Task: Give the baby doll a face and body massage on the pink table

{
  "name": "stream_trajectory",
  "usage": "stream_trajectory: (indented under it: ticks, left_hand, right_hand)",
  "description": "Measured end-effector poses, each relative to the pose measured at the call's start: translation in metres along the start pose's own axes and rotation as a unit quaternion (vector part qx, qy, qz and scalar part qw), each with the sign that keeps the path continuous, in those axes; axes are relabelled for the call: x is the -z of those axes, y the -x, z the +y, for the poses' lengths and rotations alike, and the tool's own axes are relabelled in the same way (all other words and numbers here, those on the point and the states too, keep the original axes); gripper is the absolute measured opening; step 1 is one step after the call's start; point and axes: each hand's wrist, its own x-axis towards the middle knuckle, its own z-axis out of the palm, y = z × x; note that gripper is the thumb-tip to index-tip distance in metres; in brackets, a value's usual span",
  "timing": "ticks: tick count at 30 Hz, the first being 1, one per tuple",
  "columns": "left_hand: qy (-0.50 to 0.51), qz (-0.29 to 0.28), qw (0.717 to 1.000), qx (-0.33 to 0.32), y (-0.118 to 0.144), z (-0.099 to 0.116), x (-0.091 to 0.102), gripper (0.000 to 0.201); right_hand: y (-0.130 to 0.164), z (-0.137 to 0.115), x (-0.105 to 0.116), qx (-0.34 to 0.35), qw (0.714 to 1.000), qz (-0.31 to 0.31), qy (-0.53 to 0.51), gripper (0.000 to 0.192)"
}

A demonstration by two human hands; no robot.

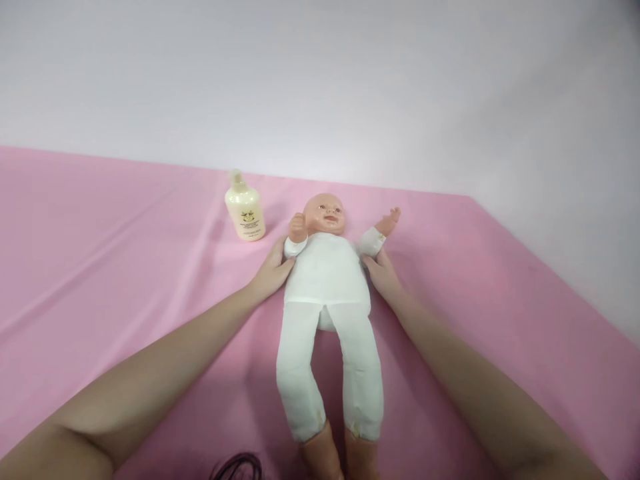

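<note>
"Doll (327, 277) in white cloth lies face up on a pink-draped counter (480, 320), flanked by a person's bare hands. How far along does the work look?"

"Under way, by my reading. Doll laid out and held at both arms: that much is done. Letting go is not. Pale yellow bottle (245, 210) stands beside the doll's head, untouched by either hand; nothing visible tells whether it has been used, so what remains cannot be settled from this view."

"And the fingers?"

"Left hand (273, 269) grasps the doll's arm on the bottle's side, thumb toward the front, the other fingers mostly hidden behind. Right hand (386, 275) clasps the opposite arm in much the same way. How firmly they press, I cannot tell."

"Which way does the doll point?"

"Head away from the person, legs toward them. Its long axis runs almost straight out from the near edge of the view, leaning only slightly to the left at the head. Face points upward, turned a little to the right. One small fist rises close to the head; the opposite forearm angles outward. Lower legs run down to the bottom edge, feet out of sight."
</note>
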Motion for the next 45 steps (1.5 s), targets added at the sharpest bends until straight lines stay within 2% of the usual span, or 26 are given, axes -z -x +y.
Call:
stream_trajectory:
  ticks: [5,14,25,34,45]
  left_hand:
    - [-0.003,-0.002,1.000,0.003,0.001,0.001,0.000,0.057]
    - [-0.002,-0.002,1.000,0.008,0.001,0.003,0.000,0.057]
    - [0.025,0.000,1.000,0.000,-0.001,-0.004,-0.001,0.058]
    - [0.013,-0.006,1.000,0.000,-0.001,0.000,0.000,0.060]
    - [0.026,-0.001,1.000,-0.003,-0.002,-0.008,0.000,0.059]
  right_hand:
    - [0.001,-0.004,0.000,-0.004,1.000,-0.003,0.000,0.053]
    - [-0.002,0.005,0.001,0.001,1.000,-0.005,0.008,0.052]
    - [-0.003,0.006,0.001,0.000,1.000,-0.004,0.007,0.051]
    - [0.000,0.000,0.000,0.005,1.000,-0.005,0.001,0.046]
    - [0.000,0.000,0.001,-0.005,1.000,0.002,0.008,0.051]
